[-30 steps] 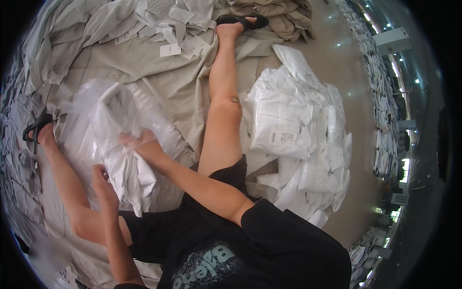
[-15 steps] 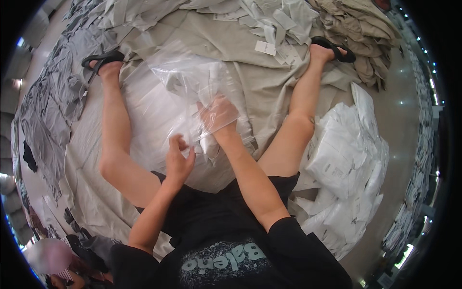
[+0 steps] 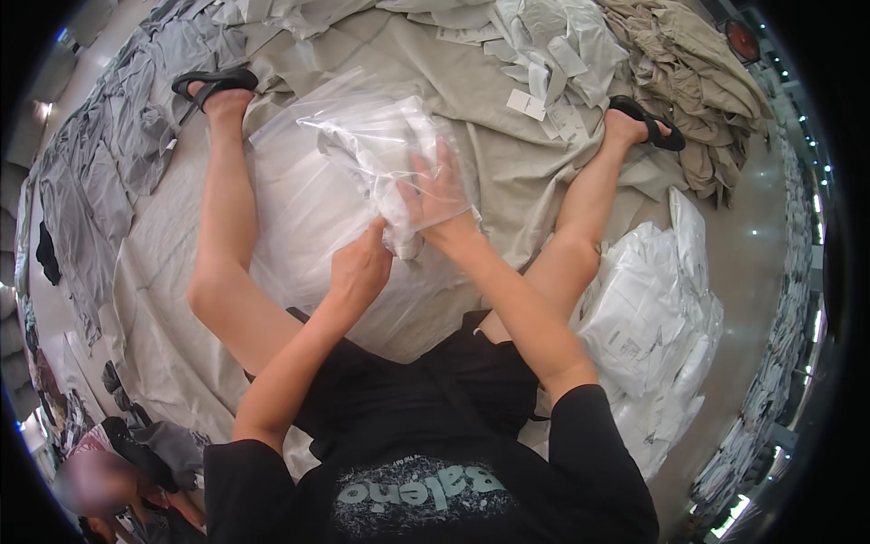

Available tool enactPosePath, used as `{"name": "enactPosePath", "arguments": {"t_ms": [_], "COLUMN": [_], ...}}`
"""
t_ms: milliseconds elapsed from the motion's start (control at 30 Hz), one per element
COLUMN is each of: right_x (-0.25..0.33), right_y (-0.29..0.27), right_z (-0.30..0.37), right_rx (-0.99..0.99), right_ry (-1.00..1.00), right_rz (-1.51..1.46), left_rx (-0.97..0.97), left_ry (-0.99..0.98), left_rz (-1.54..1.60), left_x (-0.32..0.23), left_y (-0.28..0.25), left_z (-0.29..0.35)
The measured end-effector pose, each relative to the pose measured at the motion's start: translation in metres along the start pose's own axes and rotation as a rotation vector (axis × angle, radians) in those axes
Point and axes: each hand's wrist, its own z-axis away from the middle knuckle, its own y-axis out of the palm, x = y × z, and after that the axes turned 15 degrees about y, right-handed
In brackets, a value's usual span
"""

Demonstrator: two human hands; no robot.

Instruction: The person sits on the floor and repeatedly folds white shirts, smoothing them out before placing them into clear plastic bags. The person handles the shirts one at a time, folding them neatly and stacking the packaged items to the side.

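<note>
A folded white garment (image 3: 360,145) lies inside a clear plastic bag (image 3: 294,138) between my legs. Through the film I see my right hand (image 3: 439,195) inside the bag, its fingers stretched and apart, lying against the right side of the garment. Next to it, my left hand (image 3: 361,267) is closed, thumb and fingers pinched at the near edge of the bag by the garment's lower end. Beneath them is a stack of what look like flat clear bags (image 3: 285,231), spread on a beige cloth (image 3: 172,272).
Filled white plastic packages (image 3: 634,317) are heaped beside my right leg. Grey garments (image 3: 100,208) lie far left, pale garments with paper tags (image 3: 557,54) at the back, brown garments (image 3: 693,82) at the far right. Another person (image 3: 136,471) is at the lower left.
My left hand has moved up and closed at the bag's edge. The fingers of my right hand have straightened further into the bag along the garment. The view has shifted slightly.
</note>
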Motion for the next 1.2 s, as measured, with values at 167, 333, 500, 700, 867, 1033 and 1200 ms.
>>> {"name": "enactPosePath", "arguments": {"t_ms": [167, 333, 500, 700, 867, 1033, 1200], "right_x": [0.011, 0.012, 0.013, -0.021, -0.042, -0.034, -0.045], "right_y": [-0.017, 0.014, 0.021, 0.03, 0.063, 0.05, 0.044], "right_z": [0.013, 0.055, 0.048, 0.031, 0.015, 0.058, 0.069], "right_rx": [0.057, 0.245, 0.157, -0.097, 0.067, 0.078, 0.096], "right_ry": [-0.219, -0.323, -0.372, -0.18, 0.186, -0.043, -0.02], "right_rz": [0.309, 0.407, 0.233, 0.252, 0.121, 0.265, 0.185], "left_rx": [-0.03, 0.203, 0.319, 0.372, 0.409, 0.36, 0.357], "left_ry": [0.149, 0.165, 0.024, 0.026, 0.039, -0.067, -0.014], "left_rz": [-0.033, -0.001, -0.081, -0.098, -0.099, -0.094, -0.119], "left_x": [0.006, -0.002, 0.004, 0.006, 0.018, 0.031, 0.031], "left_y": [-0.003, -0.021, -0.007, 0.021, 0.041, 0.034, 0.044], "left_z": [0.007, 0.009, 0.019, 0.014, 0.006, 0.022, 0.04]}}
